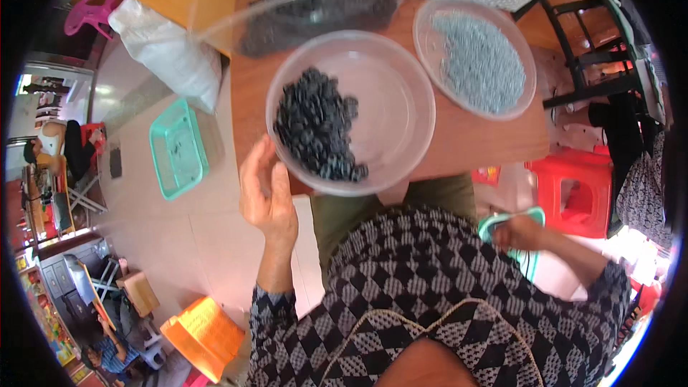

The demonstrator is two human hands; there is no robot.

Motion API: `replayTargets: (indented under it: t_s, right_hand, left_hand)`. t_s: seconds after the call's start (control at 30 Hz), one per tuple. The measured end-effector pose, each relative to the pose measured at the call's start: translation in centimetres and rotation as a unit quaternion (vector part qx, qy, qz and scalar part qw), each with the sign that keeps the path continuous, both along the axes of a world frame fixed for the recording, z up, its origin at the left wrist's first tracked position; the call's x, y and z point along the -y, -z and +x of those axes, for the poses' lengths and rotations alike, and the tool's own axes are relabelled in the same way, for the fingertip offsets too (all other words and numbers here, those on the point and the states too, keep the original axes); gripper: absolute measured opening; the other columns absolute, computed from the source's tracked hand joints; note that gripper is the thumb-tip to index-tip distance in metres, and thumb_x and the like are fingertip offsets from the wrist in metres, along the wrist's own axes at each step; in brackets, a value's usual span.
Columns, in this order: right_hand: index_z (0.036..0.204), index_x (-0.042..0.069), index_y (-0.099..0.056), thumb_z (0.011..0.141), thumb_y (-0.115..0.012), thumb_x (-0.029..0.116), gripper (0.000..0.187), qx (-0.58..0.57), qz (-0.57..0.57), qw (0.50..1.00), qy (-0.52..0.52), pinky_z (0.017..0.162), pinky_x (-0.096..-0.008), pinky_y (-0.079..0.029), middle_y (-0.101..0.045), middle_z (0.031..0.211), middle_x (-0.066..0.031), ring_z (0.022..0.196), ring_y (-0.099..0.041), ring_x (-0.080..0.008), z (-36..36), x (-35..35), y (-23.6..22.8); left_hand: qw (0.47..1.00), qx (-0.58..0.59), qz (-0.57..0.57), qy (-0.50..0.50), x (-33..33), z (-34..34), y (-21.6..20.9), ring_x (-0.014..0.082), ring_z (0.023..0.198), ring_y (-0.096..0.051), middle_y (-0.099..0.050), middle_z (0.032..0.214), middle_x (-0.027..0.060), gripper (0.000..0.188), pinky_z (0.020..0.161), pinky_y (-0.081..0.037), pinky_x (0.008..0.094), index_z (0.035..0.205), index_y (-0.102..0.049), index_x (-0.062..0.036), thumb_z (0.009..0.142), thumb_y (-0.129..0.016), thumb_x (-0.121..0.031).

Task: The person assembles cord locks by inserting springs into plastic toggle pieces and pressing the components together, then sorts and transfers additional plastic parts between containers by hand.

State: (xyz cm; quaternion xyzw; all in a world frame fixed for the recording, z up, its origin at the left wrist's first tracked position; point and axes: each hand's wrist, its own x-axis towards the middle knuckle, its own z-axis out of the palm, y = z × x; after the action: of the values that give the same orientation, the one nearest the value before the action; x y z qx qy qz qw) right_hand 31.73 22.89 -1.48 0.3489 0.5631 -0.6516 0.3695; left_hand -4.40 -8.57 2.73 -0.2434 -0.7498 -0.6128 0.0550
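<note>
Black pieces [315,125] heap in the left half of the clear bowl [390,100], at the near edge of the worktop [480,147], open surface to its right. The left hand [269,197], fingers loosely parted, meets the bowl's left rim; right of the bowl, lower down, the right hand [517,233] is at a green container [532,266], its grip impossible to tell.

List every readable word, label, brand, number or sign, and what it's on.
None I can quote.
Big bowl: no text seen.
Grey-piece bowl: no text seen.
Orange basket: marks too blurred to read.
Shelf goods, lower left: too small and blurred to read.
</note>
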Motion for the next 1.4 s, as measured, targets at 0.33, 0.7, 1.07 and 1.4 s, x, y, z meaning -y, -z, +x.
replayTargets:
  t_s: [0.33,0.7,1.07,1.4]
  right_hand:
    - [0.096,-0.003,-0.068,0.078,-0.071,0.009,0.022,0.147,-0.137,0.941,0.271,0.067,-0.0305,-0.048,-0.067,0.094,-0.0067,0.078,-0.057,-0.0113,2.0,5.6,-4.6]
    - [0.082,0.005,-0.068,0.078,-0.065,0.012,0.008,-0.011,0.298,0.928,-0.224,0.058,-0.0379,-0.05,-0.067,0.074,-0.0114,0.065,-0.064,-0.0233,5.3,6.2,6.0]
    - [0.079,-0.002,-0.061,0.081,-0.06,0.001,0.004,-0.304,0.384,0.862,0.129,0.052,-0.0321,-0.043,-0.057,0.065,-0.0109,0.057,-0.054,-0.0172,-13.2,-0.8,-8.7]
    - [0.101,0.006,-0.066,0.078,-0.065,0.011,0.023,-0.674,0.468,0.531,-0.211,0.076,-0.0354,-0.048,-0.065,0.091,-0.0127,0.085,-0.059,-0.0275,-46.4,-3.2,-15.2]
  left_hand:
    - [0.994,-0.093,-0.037,-0.054,-1.5,-9.1,-7.0,0.0213,0.092,-0.063,-0.063,0.107,0.0159,0.027,0.087,-0.048,0.0333,0.113,-0.055,0.006,0.086,-0.057,0.002]
    - [0.933,-0.036,-0.346,-0.094,-5.8,-24.6,-10.1,0.027,0.086,-0.065,-0.063,0.1,0.0224,0.05,0.079,-0.048,0.0371,0.114,-0.052,0.0059,0.073,-0.067,-0.018]
    - [0.924,0.267,-0.273,0.004,-7.8,-26.3,-9.7,0.0278,0.077,-0.06,-0.059,0.093,0.0196,0.049,0.053,-0.051,0.0405,0.115,-0.05,0.0049,0.072,-0.067,-0.013]
    - [0.939,0.249,-0.233,0.048,-6.4,-27.2,-8.8,0.0313,0.078,-0.063,-0.061,0.097,0.0254,0.056,0.05,-0.051,0.0358,0.12,-0.041,0.0121,0.068,-0.059,0.001]
